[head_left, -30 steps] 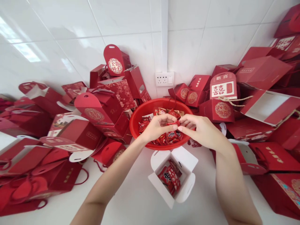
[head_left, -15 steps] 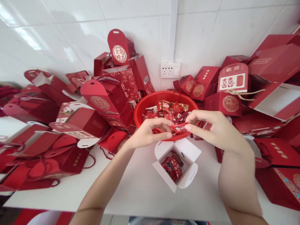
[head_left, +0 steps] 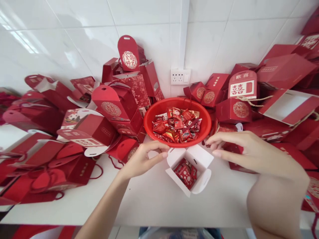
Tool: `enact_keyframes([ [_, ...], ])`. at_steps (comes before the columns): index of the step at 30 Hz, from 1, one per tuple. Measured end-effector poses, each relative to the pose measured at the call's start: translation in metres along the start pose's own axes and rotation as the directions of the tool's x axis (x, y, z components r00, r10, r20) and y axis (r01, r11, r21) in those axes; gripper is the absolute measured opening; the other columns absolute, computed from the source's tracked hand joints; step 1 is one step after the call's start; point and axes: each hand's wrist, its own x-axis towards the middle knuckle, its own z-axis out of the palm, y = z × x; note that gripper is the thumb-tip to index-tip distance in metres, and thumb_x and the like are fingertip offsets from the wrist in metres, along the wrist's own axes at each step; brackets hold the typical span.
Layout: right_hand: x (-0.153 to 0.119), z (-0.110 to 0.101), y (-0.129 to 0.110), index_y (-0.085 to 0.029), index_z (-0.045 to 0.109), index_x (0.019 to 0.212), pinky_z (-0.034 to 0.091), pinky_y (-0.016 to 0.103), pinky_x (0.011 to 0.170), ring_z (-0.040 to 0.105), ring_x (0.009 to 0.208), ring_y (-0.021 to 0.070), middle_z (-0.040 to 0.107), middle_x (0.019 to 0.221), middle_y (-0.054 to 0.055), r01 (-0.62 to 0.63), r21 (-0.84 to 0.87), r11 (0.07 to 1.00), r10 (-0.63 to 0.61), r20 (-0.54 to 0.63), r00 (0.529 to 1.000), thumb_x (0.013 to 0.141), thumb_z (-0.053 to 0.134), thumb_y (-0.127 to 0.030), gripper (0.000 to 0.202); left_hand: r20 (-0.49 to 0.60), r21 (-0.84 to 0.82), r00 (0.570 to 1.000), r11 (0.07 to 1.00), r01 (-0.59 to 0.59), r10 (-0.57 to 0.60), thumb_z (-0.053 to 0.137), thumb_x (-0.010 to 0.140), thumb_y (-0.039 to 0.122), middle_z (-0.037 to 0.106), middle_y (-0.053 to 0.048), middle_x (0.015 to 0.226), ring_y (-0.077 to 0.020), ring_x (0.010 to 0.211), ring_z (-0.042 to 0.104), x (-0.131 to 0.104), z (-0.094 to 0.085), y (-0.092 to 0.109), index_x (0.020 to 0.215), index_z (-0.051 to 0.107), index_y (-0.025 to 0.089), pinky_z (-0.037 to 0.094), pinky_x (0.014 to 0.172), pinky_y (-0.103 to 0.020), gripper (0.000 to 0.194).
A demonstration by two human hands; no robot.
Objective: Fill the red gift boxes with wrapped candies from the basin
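Observation:
An open gift box [head_left: 199, 155] with a white inside stands on the table, its flaps spread apart. Several red-wrapped candies [head_left: 185, 173] lie inside it. Just behind is a round red plastic basket [head_left: 147, 123] holding a heap of wrapped candies [head_left: 178, 124]. My left hand [head_left: 146, 158] is at the box's left flap, with fingers and thumb apart and nothing between them; whether it touches the flap I cannot tell. To the right of the box hovers my right hand [head_left: 239, 147], thumb and fingers apart, apparently holding nothing.
Red gift boxes are piled on the left [head_left: 72, 169] and on the right [head_left: 233, 111], hemming in the basket. A white table [head_left: 149, 207] runs along a tiled wall [head_left: 144, 43] with a power socket [head_left: 180, 77] on it.
A red-wrapped candy held between both hands has left them, and more candies now show in the box. My hands have moved apart and lower, the left one leftward, the right one rightward.

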Motion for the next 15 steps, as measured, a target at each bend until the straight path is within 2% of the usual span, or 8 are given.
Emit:
enact_keyframes([
  [2, -0.006, 0.005, 0.006, -0.024, 0.074, 0.104, 0.055, 0.029, 0.074, 0.074, 0.084, 0.0211, 0.079, 0.098, 0.004, -0.068, -0.057, 0.996, 0.071, 0.055, 0.996, 0.094, 0.059, -0.043, 0.027, -0.024, -0.014, 0.999, 0.999, 0.036, -0.036, 0.068, 0.092, 0.035, 0.076, -0.008, 0.102, -0.0189, 0.090, 0.069, -0.007, 0.008, -0.008, 0.107, 0.074, 0.016, 0.056, 0.084, -0.030, 0.024],
  [5, -0.016, 0.025, 0.017, -0.024, 0.075, 0.095, 0.054, 0.033, 0.072, 0.074, 0.081, 0.0249, 0.078, 0.088, 0.005, -0.219, -0.109, 0.970, 0.231, 0.118, 0.966, 0.092, 0.057, -0.053, 0.034, -0.010, -0.105, 0.997, 0.992, 0.072, -0.074, 0.078, 0.084, 0.037, 0.072, -0.009, 0.116, -0.0203, 0.098, 0.068, -0.017, 0.023, -0.019, 0.117, 0.071, 0.019, 0.057, 0.090, -0.033, 0.038],
  [8, -0.029, 0.052, 0.029, -0.024, 0.074, 0.095, 0.055, 0.038, 0.075, 0.074, 0.087, 0.0295, 0.078, 0.093, 0.008, -0.364, -0.084, 0.928, 0.369, 0.050, 0.928, 0.091, 0.055, -0.060, 0.041, 0.000, -0.216, 0.998, 0.974, 0.064, -0.065, 0.082, 0.080, 0.035, 0.063, -0.010, 0.131, -0.0240, 0.117, 0.062, -0.027, 0.036, -0.027, 0.123, 0.069, 0.024, 0.054, 0.101, -0.037, 0.047],
  [10, -0.040, 0.071, 0.035, -0.023, 0.070, 0.104, 0.056, 0.040, 0.078, 0.074, 0.090, 0.0296, 0.077, 0.100, 0.009, -0.414, 0.046, 0.909, 0.416, -0.038, 0.909, 0.088, 0.059, -0.061, 0.043, -0.003, -0.260, 0.998, 0.964, 0.053, -0.056, 0.084, 0.079, 0.034, 0.058, -0.011, 0.136, -0.0267, 0.126, 0.057, -0.035, 0.042, -0.030, 0.124, 0.069, 0.027, 0.052, 0.104, -0.039, 0.049],
  [12, -0.051, 0.089, 0.039, -0.024, 0.065, 0.114, 0.058, 0.039, 0.081, 0.074, 0.095, 0.0283, 0.076, 0.108, 0.009, -0.389, 0.224, 0.894, 0.420, -0.115, 0.900, 0.087, 0.063, -0.060, 0.045, -0.005, -0.278, 0.999, 0.959, 0.048, -0.052, 0.084, 0.079, 0.033, 0.054, -0.012, 0.140, -0.0292, 0.133, 0.052, -0.044, 0.046, -0.032, 0.123, 0.069, 0.027, 0.051, 0.106, -0.040, 0.048],
  [15, -0.066, 0.115, 0.042, -0.028, 0.057, 0.130, 0.055, 0.040, 0.100, 0.069, 0.115, 0.0263, 0.068, 0.132, 0.009, -0.239, 0.418, 0.876, 0.361, -0.241, 0.901, 0.088, 0.068, -0.053, 0.051, -0.009, -0.316, 0.999, 0.948, 0.037, -0.042, 0.083, 0.080, 0.035, 0.046, -0.013, 0.150, -0.0329, 0.141, 0.045, -0.056, 0.054, -0.036, 0.126, 0.067, 0.027, 0.047, 0.110, -0.043, 0.049],
])
